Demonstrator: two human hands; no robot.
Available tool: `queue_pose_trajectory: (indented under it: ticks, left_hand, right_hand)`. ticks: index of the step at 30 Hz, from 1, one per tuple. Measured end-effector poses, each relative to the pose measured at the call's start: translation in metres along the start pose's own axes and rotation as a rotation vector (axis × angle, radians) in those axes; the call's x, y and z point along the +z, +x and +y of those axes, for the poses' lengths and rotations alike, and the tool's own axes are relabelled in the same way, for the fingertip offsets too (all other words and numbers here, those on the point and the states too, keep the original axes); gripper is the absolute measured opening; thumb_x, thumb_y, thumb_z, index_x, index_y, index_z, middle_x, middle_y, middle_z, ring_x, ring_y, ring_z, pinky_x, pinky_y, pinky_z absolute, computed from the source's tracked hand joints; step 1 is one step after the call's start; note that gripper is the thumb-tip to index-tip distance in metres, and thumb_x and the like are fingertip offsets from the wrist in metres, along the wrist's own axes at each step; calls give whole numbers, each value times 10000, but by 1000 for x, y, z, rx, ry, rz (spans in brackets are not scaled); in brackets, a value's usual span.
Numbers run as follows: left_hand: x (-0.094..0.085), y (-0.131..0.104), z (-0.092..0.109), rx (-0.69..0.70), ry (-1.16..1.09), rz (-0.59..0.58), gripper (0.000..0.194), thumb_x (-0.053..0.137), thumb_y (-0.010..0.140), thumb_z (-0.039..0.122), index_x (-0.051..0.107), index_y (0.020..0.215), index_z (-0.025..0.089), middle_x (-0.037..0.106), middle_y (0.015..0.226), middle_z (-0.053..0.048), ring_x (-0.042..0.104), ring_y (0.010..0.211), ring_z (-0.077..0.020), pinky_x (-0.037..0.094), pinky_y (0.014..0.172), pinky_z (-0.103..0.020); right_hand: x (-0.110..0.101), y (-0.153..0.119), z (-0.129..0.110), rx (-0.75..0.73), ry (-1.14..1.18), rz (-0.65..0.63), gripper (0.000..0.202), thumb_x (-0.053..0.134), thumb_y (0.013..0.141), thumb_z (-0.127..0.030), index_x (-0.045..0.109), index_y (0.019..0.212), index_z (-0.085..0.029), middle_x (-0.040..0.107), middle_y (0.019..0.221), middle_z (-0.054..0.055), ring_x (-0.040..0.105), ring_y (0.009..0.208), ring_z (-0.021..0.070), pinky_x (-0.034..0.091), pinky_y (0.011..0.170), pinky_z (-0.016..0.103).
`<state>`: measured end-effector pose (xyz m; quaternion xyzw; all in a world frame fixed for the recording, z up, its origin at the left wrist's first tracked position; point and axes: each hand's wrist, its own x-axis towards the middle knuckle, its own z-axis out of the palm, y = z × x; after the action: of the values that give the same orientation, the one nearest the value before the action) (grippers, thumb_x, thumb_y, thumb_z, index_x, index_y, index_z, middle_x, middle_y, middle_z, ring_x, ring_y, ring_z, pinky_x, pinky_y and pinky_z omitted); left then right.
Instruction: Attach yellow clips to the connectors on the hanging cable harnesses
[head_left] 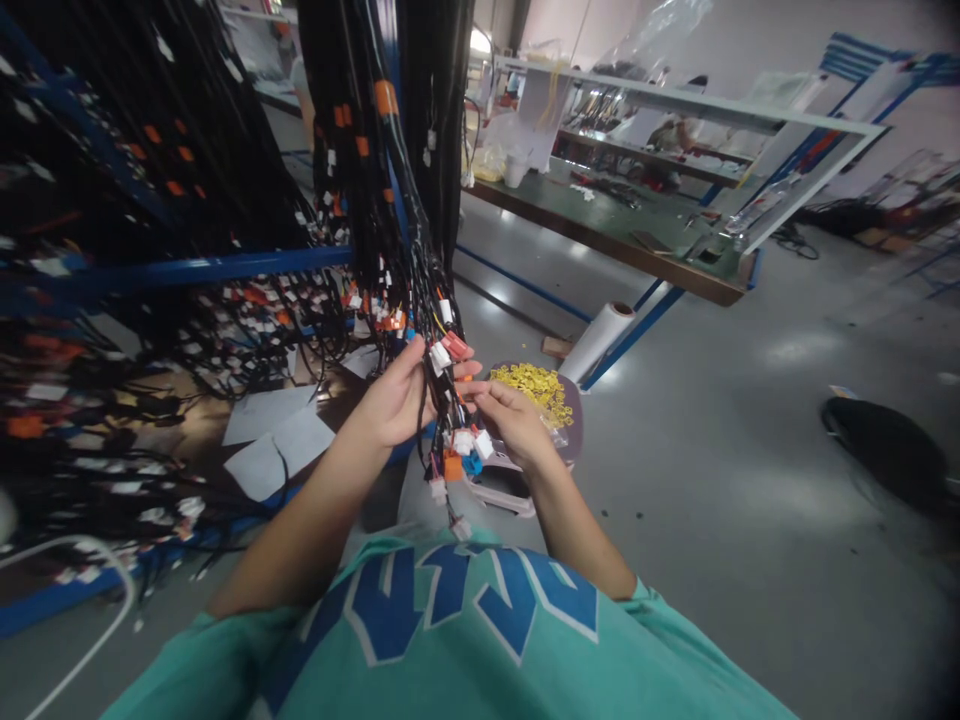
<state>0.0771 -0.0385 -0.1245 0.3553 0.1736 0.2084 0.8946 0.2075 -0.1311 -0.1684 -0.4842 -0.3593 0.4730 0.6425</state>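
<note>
A bundle of black wire harnesses (425, 270) hangs in front of me, its lower end fanning out into white, orange, blue and red connectors. My left hand (397, 397) is closed around this bundle from the left, with the fingers passing behind it and their tips showing on the right side. A red connector (454, 346) and a white connector (439, 356) lie by those fingertips. At the right side of the bundle, my right hand (519, 425) pinches with thumb and forefinger; what is between them is too small to tell. Below hang an orange connector (453, 466) and a blue connector (472, 462).
A tub of yellow clip-like parts (536, 390) stands beyond my right hand. More harnesses hang on a blue rack (247, 264) at left, above paper sheets (281, 465). To the right are a green-topped workbench (622, 215) and a white roll (600, 340). A person sits farther back.
</note>
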Motion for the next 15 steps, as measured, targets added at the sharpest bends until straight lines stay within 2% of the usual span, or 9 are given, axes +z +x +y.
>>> queue_pose_trajectory:
  ticks: [3, 5, 7, 9, 13, 15]
  left_hand:
    - [-1, -5, -1, 56, 6, -43, 443, 621, 775, 497, 604, 1029, 134, 695, 922, -117, 673, 935, -285, 545, 796, -417]
    - [-1, -9, -3, 71, 31, -60, 470, 749, 674, 371, 582, 1049, 140, 691, 936, -101, 678, 916, -269, 551, 787, -374]
    - [0, -13, -4, 60, 87, -33, 529, 797, 592, 215, 562, 1061, 150, 686, 940, -85, 686, 866, -245, 562, 723, -318]
    - [2, -16, -6, 49, 162, 31, 512, 783, 562, 127, 553, 1018, 155, 677, 882, -57, 690, 759, -217, 560, 621, -282]
    - [8, -17, -10, 44, 290, 163, 410, 770, 561, 133, 531, 894, 155, 624, 690, 5, 651, 564, -181, 526, 500, -265]
    - [9, -16, -13, 85, 331, 197, 408, 764, 559, 125, 540, 900, 151, 619, 679, 11, 637, 553, -163, 517, 512, -257]
  right_hand:
    - [2, -3, 1, 18, 8, 0, 310, 721, 639, -461, 647, 745, -179, 609, 668, -28, 485, 588, 87, 360, 560, 203]
    - [1, -5, 1, 26, -19, 3, 307, 718, 637, -455, 637, 737, -176, 577, 632, -39, 458, 558, 80, 339, 536, 201]
    - [-1, -6, 1, 8, -79, -5, 292, 694, 658, -456, 621, 712, -178, 551, 603, -43, 450, 547, 84, 335, 530, 208]
    - [-3, -7, -3, -72, -184, 41, 265, 657, 696, -444, 605, 677, -185, 542, 590, -39, 462, 561, 94, 350, 546, 222]
    - [4, -7, -26, -359, -472, 260, 188, 585, 764, -376, 622, 688, -208, 580, 623, -17, 487, 592, 116, 372, 579, 248]
    - [15, -4, -39, -435, -604, 263, 164, 581, 775, -366, 645, 720, -225, 601, 637, -11, 483, 578, 119, 367, 581, 259]
